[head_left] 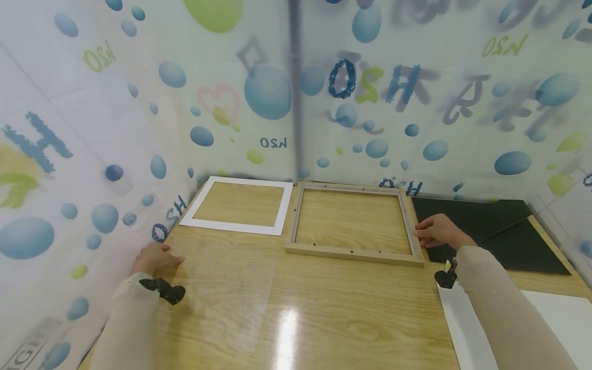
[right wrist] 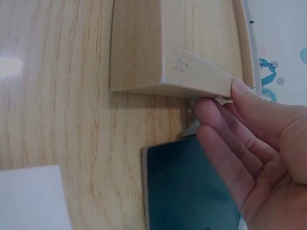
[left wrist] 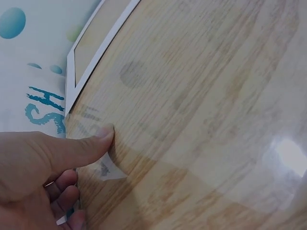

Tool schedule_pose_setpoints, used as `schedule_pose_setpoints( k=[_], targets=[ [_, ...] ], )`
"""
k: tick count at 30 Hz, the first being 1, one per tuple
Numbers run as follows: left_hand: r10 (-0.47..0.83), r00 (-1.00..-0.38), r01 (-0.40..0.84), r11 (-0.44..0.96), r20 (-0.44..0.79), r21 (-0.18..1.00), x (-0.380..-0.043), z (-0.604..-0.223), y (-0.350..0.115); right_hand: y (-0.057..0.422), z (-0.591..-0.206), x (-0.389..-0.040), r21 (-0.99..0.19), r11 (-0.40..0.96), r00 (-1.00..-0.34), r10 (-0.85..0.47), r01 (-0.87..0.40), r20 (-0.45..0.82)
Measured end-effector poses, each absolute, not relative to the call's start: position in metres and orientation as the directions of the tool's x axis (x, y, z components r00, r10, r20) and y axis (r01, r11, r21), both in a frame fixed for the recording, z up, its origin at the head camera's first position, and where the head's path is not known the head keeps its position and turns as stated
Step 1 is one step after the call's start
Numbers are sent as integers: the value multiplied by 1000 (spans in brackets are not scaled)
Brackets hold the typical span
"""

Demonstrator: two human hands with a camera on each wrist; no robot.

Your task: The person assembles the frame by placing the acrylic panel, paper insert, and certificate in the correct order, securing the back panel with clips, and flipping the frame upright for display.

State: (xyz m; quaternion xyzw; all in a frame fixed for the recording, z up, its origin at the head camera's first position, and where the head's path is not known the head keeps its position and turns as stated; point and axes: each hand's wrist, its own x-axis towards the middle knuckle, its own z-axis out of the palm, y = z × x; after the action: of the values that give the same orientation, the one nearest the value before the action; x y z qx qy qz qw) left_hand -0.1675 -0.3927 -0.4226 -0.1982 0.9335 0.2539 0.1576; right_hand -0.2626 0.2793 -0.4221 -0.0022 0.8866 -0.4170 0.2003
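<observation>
A clear see-through sheet (head_left: 236, 288) lies at the left of the wooden table, faint but for its edge and reflections. My left hand (head_left: 154, 258) holds its left edge, and in the left wrist view the thumb lies on top of the sheet (left wrist: 182, 139). A light wooden picture frame (head_left: 351, 255) lies flat at the back middle. At its right side, my right hand (head_left: 439, 231) pinches the frame; the right wrist view shows thumb and fingers at the wooden side (right wrist: 136, 48). Behind the clear sheet is a white mat with a rectangular opening (head_left: 231, 226).
A black board (head_left: 490, 216) lies right of the frame, partly behind the right hand. White sheets (head_left: 559, 313) lie at the front right, under the right forearm. A patterned curtain (head_left: 222, 61) hangs along the table's back and left edges.
</observation>
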Motion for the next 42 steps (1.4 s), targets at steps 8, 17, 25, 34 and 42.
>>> schedule_pose_setpoints(
  k=[8,17,25,34,42],
  targets=[
    [-317,-866,-471,778,-387,417,-169,-425,-393,281,-423,-263,-743,648,-918,-172,168,-358],
    [-269,-858,-433,837,-438,335,-176,-411,-386,280,-422,-263,-742,651,-919,-173,163,-354],
    [-171,-915,-311,876,-366,369,-184,-408,-383,282,-423,-267,-737,657,-915,-186,155,-357],
    [-45,-956,-176,880,-291,440,-188,-414,-389,283,-425,-267,-736,659,-913,-188,155,-361],
    [-50,-940,-192,896,-339,401,-198,-417,-394,281,-424,-268,-729,664,-911,-181,164,-370]
  ],
)
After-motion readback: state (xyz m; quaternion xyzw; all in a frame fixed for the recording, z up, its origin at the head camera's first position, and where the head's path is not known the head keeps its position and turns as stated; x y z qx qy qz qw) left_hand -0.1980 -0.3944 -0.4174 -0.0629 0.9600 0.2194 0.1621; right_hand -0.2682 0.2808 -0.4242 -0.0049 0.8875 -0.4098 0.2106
